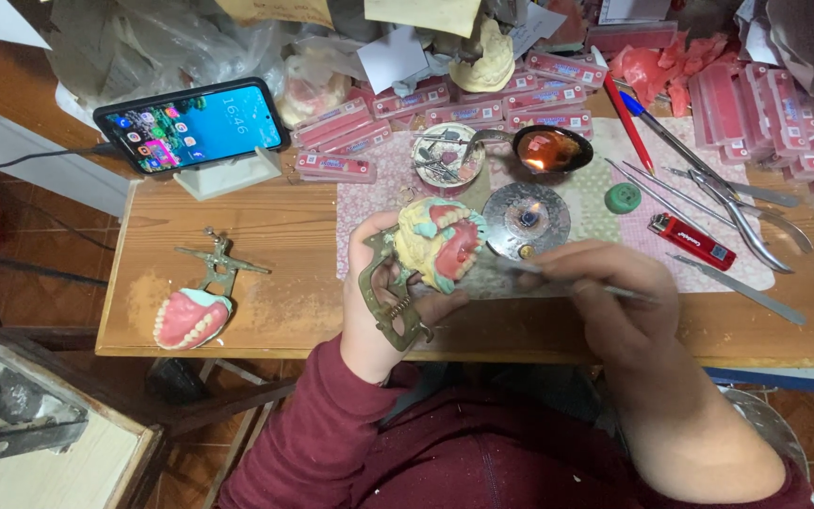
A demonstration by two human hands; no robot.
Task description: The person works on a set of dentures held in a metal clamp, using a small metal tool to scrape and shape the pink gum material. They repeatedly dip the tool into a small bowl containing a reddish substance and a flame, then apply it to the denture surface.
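Note:
My left hand (377,302) grips a brass hinged articulator (390,306) that carries a denture model (437,241) of cream plaster, pink wax and pale green teeth. It is held just above the table's front edge. My right hand (605,292) pinches a thin metal carving tool (558,279) whose tip points left toward the model. Behind the model a small spirit burner (526,219) shows a flame.
A second articulator with a pink denture (190,316) lies at the left of the wooden table (275,226). A phone on a stand (192,127), a red lighter (692,241), a green cap (623,197), pliers and metal tools (737,203), a spoon holding molten wax (548,149) and several pink tooth cards (539,94) crowd the back.

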